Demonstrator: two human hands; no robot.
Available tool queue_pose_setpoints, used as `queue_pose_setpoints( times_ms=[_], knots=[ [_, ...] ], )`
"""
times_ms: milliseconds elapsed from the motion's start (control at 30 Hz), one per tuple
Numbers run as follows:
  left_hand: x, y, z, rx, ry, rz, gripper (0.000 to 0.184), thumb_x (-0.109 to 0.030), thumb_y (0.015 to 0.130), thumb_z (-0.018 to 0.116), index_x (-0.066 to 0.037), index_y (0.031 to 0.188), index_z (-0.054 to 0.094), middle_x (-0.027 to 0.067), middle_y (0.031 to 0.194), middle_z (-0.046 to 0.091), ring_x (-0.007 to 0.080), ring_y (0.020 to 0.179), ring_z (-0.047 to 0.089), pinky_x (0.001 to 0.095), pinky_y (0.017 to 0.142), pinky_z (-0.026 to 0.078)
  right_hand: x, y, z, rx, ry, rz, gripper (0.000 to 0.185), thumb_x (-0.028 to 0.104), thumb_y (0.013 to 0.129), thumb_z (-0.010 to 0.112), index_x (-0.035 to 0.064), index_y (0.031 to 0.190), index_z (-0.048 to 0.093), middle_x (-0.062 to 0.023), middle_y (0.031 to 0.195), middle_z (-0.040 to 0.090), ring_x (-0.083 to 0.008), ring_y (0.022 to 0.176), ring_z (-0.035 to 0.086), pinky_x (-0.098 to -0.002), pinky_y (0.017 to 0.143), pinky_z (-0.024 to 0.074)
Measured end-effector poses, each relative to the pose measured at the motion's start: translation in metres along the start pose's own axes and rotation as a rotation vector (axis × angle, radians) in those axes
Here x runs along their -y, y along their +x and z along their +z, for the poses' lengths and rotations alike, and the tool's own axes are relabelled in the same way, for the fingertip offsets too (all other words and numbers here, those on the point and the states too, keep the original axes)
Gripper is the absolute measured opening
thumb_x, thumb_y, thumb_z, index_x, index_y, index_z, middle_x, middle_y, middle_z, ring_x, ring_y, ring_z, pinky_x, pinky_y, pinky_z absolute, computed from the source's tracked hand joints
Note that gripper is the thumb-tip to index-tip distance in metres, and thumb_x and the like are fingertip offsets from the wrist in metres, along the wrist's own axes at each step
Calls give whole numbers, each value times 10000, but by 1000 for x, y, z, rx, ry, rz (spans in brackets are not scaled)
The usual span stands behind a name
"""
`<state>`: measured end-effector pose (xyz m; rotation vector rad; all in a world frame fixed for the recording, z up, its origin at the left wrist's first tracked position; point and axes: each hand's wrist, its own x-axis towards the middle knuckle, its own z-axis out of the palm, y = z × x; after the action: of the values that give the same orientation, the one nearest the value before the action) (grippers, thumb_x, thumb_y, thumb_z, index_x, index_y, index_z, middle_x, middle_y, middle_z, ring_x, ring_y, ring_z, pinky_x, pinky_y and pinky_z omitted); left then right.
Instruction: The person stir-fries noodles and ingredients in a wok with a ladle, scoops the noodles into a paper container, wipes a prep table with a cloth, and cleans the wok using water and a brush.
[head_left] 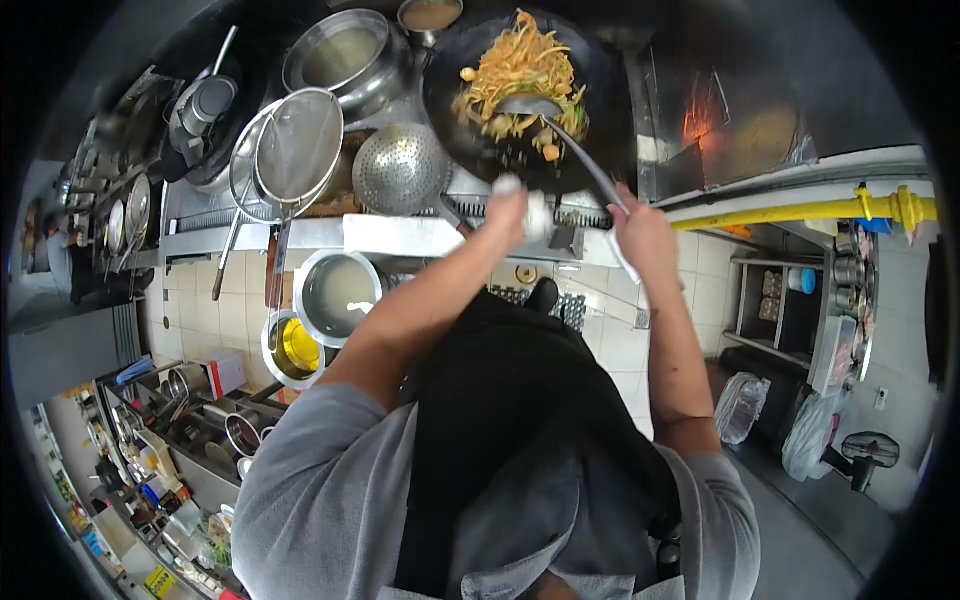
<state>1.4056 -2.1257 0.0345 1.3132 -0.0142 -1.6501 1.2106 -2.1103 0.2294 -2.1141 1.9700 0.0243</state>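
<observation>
A dark wok (610, 120) holds a tangle of stir-fried noodles (520, 60) with chunks and green strips among them. My right hand (646, 240) is closed around the long metal handle of a wok ladle (585, 160), whose bowl rests in the noodles. At the near edge of the wok, my left hand (507, 215), smeared by motion, is closed with a white cloth (537, 217) at it. Whether that hand also grips the wok's handle is hidden.
Left of the wok lie a perforated skimmer (403, 168) and a mesh strainer (299, 145), with a metal pot (337, 55) behind. Below the counter edge (400, 234) stands a pot of cloudy liquid (338, 297). A yellow pipe (790, 210) runs along the right. Another person (62, 262) is far left.
</observation>
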Motion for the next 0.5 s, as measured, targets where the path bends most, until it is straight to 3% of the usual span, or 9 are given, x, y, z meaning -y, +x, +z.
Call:
queue_pose_setpoints(
  times_ms=[100,133,200,233,267,333,400,467,500],
  knots=[
    [-42,-4,32,22,-126,-27,182,-96,980,423,-1,1069,550,151,917,653,313,746,682,499,664,588,-6,-18,-46,118,-68,-81,354,349,962,538,189,1266,621,-212,990,690,-407,931,661,-514,803,530],
    [-40,-18,31,62,-222,12,162,32,913,411,11,993,550,174,891,627,364,754,678,554,629,577,-7,-18,-60,168,-118,-151,349,342,961,537,185,1262,621,-206,1001,690,-409,949,655,-516,816,525],
    [-54,-65,43,112,-243,32,214,51,907,383,13,1029,556,175,899,635,347,737,683,529,635,588,-1,-12,-74,168,-173,-146,338,323,964,528,169,1249,623,-205,1012,687,-413,978,643,-518,836,517],
    [-47,-54,40,101,-192,20,211,-68,986,412,15,1107,563,162,938,659,308,735,682,476,603,576,3,-5,-74,210,-157,-153,339,324,967,523,170,1253,622,-210,1020,683,-411,995,639,-520,845,513],
    [-44,-40,37,92,-198,12,211,-68,986,412,15,1107,563,162,938,659,308,735,682,476,603,576,6,0,-72,263,-140,-159,341,324,971,518,171,1257,620,-215,1028,680,-410,1011,635,-522,854,509],
    [-45,-8,31,-27,-93,-27,213,-47,919,482,50,1080,584,165,938,652,314,708,671,486,583,556,3,27,-30,209,-90,-182,344,328,975,514,186,1272,615,-209,1048,680,-407,1007,643,-522,854,513],
    [-33,5,19,-10,-23,62,226,-90,907,541,68,1050,614,162,932,653,292,741,668,461,589,540,12,47,5,36,-36,-81,352,340,976,517,195,1283,610,-215,1003,689,-408,940,667,-518,822,530],
    [4,-14,4,-214,317,159,216,-78,894,564,72,1033,634,162,928,655,276,776,667,431,624,547,26,39,21,-6,8,-5,361,346,973,523,197,1290,607,-219,976,692,-411,903,673,-516,796,539],
    [9,-46,-2,-157,241,160,210,-76,891,571,72,1026,635,161,931,656,262,780,665,417,640,547,30,36,28,-51,55,58,369,353,970,529,199,1297,605,-223,948,695,-415,866,679,-514,769,548]
  ],
)
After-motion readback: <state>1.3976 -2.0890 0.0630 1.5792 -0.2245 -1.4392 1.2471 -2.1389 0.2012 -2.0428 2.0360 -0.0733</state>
